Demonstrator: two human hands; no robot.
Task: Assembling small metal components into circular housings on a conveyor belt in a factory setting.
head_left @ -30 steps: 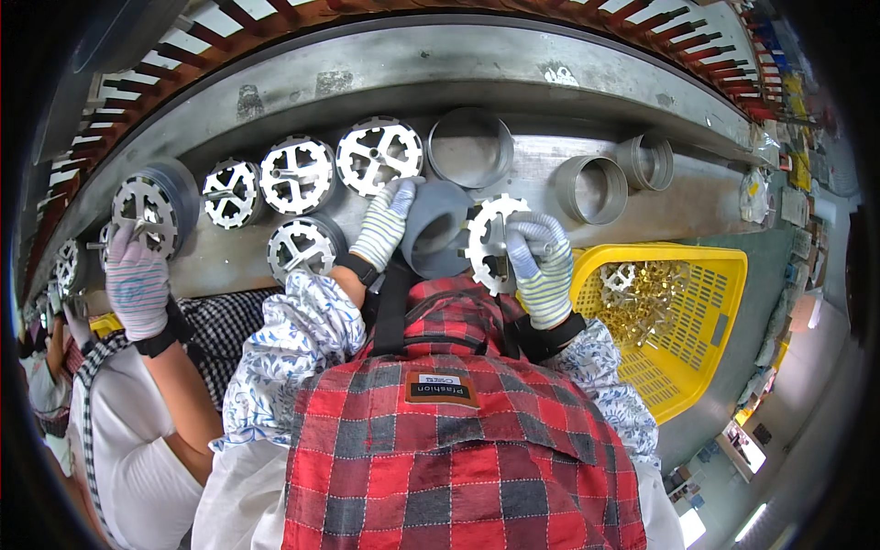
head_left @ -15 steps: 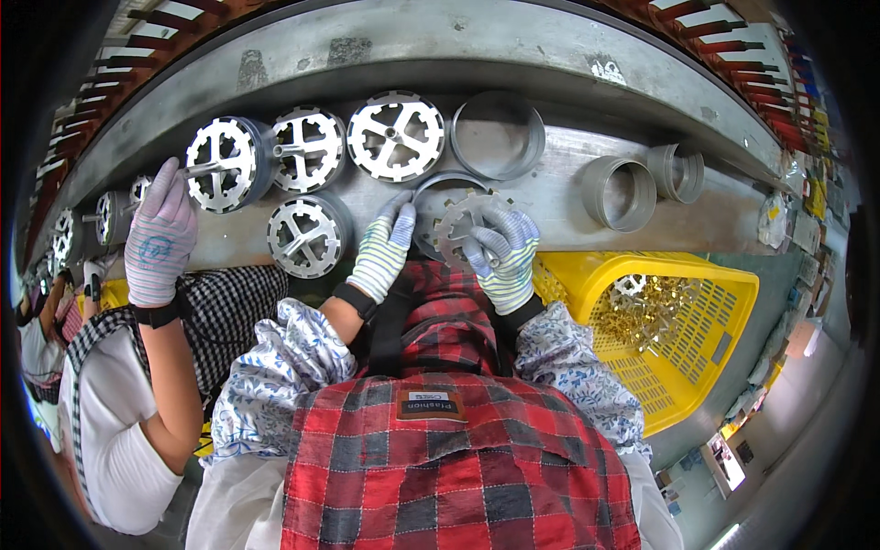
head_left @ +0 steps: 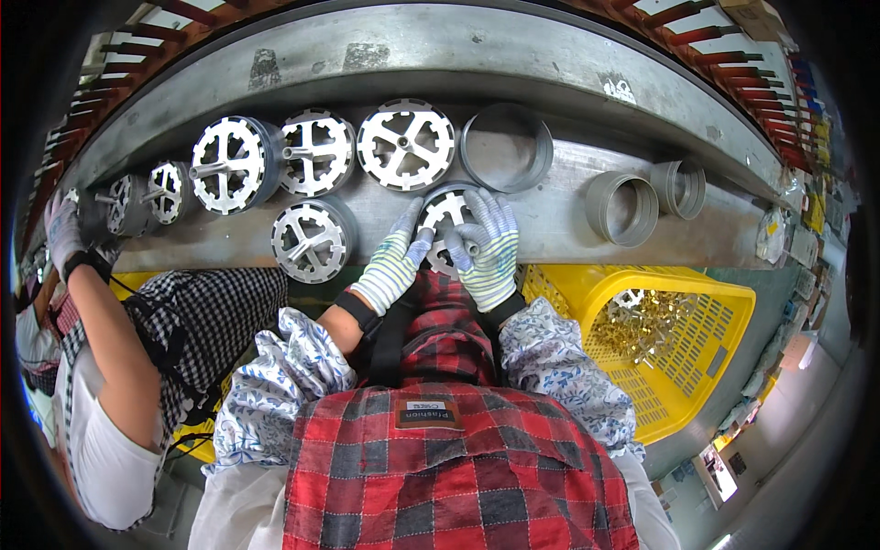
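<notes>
In striped gloves, both my hands are at a grey metal ring (head_left: pixel 429 203) at the near edge of the bench. A toothed silver disc (head_left: pixel 449 213) with cross spokes and a central stub now sits in the ring's mouth. My left hand (head_left: pixel 396 266) grips the ring's left side, thumb by the rim. My right hand (head_left: pixel 489 252) is closed around the right side of the disc, fingers near its stub; the glove hides part of both pieces. Left of my hands stands another ring with a spoked disc (head_left: pixel 310 240) fitted in it.
Several disc-fitted rings (head_left: pixel 405 142) line the back of the bench (head_left: pixel 568 229). An open ring (head_left: pixel 506 147) and two smaller rings (head_left: pixel 621 209) stand to the right. A yellow basket (head_left: pixel 706 367) holds brass-coloured parts (head_left: pixel 646 323). At left, a co-worker's gloved hand (head_left: pixel 64 229) reaches away.
My right hand has brought the toothed disc down and left into the ring. My left hand stays at the ring. The co-worker's arm has swung farther left.
</notes>
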